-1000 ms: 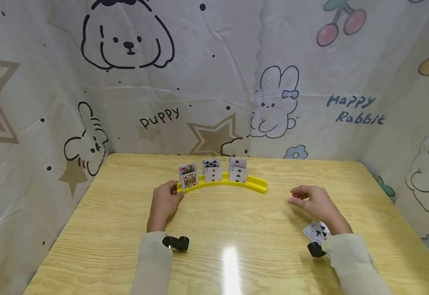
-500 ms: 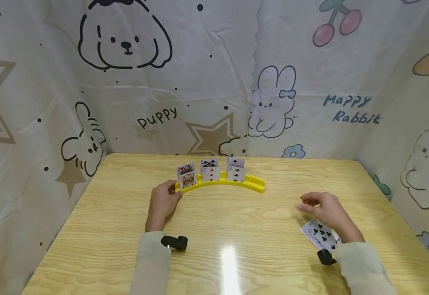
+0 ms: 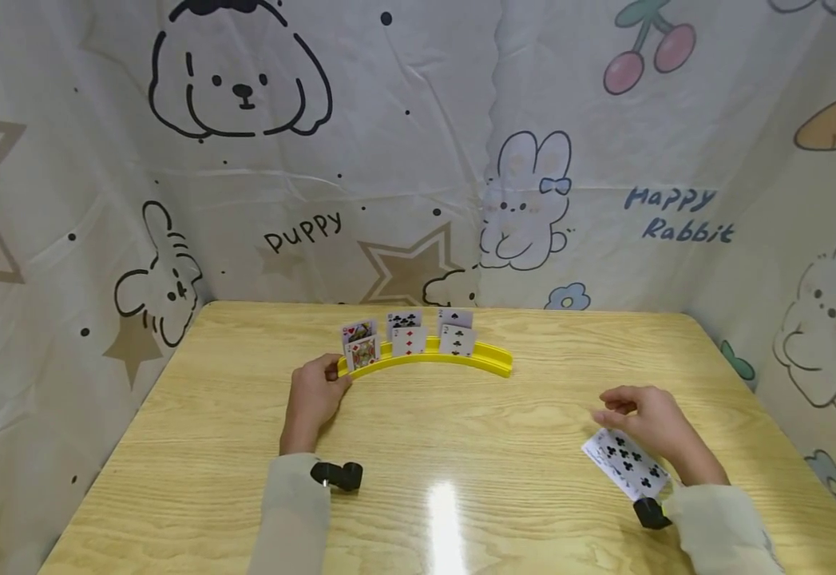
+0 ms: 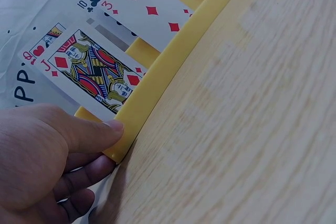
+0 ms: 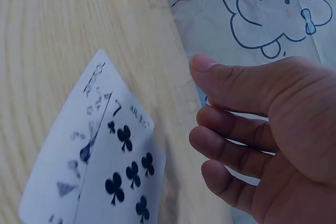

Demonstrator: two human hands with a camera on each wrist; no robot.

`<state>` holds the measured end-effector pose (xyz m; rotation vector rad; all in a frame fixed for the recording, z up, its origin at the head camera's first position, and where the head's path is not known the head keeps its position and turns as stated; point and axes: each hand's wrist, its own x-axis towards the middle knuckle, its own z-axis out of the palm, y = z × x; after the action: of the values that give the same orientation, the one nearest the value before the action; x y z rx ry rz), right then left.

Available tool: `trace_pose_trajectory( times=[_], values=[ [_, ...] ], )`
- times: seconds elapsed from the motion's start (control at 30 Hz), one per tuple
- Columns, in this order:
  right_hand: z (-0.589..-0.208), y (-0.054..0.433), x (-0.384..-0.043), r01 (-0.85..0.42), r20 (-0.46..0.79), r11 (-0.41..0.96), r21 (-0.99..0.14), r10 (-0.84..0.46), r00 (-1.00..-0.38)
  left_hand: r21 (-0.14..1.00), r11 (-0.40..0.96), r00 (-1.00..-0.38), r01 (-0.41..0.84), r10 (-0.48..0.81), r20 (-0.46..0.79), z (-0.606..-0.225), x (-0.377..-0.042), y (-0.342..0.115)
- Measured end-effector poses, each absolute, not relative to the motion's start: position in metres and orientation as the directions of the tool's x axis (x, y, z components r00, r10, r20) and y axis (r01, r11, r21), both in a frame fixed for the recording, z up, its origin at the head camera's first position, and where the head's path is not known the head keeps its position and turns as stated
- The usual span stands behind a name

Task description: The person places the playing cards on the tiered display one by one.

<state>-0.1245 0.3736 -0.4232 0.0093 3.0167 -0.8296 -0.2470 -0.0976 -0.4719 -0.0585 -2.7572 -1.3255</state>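
Note:
A curved yellow card holder (image 3: 493, 361) stands near the back of the table. My left hand (image 3: 313, 395) pinches its left end, thumb (image 4: 107, 135) in front and fingers behind. Nearest that hand, a jack of diamonds (image 4: 92, 72) stands before a queen of hearts (image 4: 31, 55). Further along, a three of diamonds (image 3: 409, 341) fronts a ten of clubs (image 3: 404, 319), and a clubs card (image 3: 457, 340) fronts a spade card (image 3: 455, 317). At the right, my right hand (image 3: 658, 419), loosely curled and holding nothing, hovers beyond a seven of clubs (image 5: 131, 174), which overlaps another card (image 5: 68, 140).
The wooden table (image 3: 461, 431) stretches between the hands. Behind it and at the sides hangs a pale printed cloth (image 3: 382, 160). Each wrist wears a black camera mount, such as the left wrist mount (image 3: 338, 476).
My right hand has drawn away from the holder, to the right and nearer to me. More of the seven of clubs shows now. The left hand keeps its hold on the holder's end.

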Motion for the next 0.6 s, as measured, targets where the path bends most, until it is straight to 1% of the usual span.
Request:
trace_pose_trajectory(
  times=[0.13,0.37,0.6],
  values=[
    [-0.425,0.379,-0.119,0.027,-0.027,0.86,-0.51,0.015,-1.0,0.781,0.621,-0.996,0.069,-0.003,0.09,-0.471,-0.247,-0.097],
    [-0.43,0.385,-0.113,0.066,-0.044,0.88,-0.471,0.051,-0.998,0.776,0.626,-0.996,0.071,0.0,0.091,-0.471,-0.246,-0.097],
    [-0.433,0.392,-0.109,0.057,-0.063,0.894,-0.445,0.032,-0.998,0.781,0.621,-0.996,0.068,0.0,0.087,-0.472,-0.246,-0.097]
  ],
)
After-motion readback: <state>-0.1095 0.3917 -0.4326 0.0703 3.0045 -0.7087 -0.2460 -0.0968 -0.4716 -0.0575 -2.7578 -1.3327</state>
